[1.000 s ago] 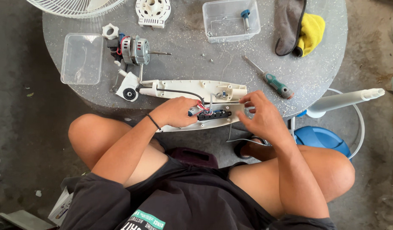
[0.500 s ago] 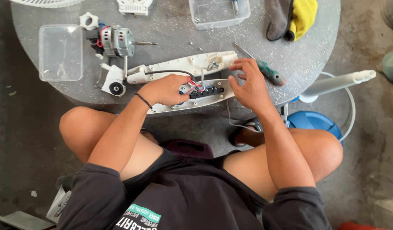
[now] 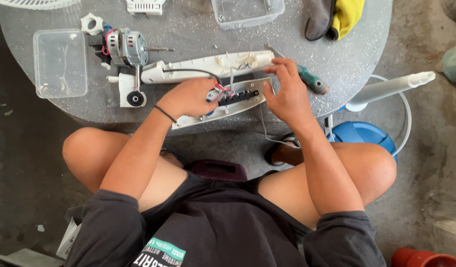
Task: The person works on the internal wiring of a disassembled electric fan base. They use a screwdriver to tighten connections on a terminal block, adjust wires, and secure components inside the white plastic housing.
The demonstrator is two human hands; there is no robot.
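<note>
A white plastic fan housing (image 3: 198, 69) lies across the round grey table (image 3: 346, 54), with a separate white panel (image 3: 228, 106) in front of it carrying a black switch block (image 3: 238, 96) and red and white wires. My left hand (image 3: 188, 96) grips the panel at the wired end of the switch block. My right hand (image 3: 287, 94) rests at the panel's right end, fingers spread and touching its edge and the housing's tip. A green-handled screwdriver (image 3: 312, 81) lies just right of that hand.
A small fan motor (image 3: 126, 47) sits left of the housing. Clear plastic tubs stand at the left (image 3: 60, 62) and top (image 3: 248, 12). Grey and yellow gloves (image 3: 337, 17) lie top right. A white tube (image 3: 391, 89) and a blue base (image 3: 361, 136) sit beside my right knee.
My right hand has lifted off the switch block and moved to the panel's right end, near the screwdriver. The left hand keeps its hold. The view has shifted downward.
</note>
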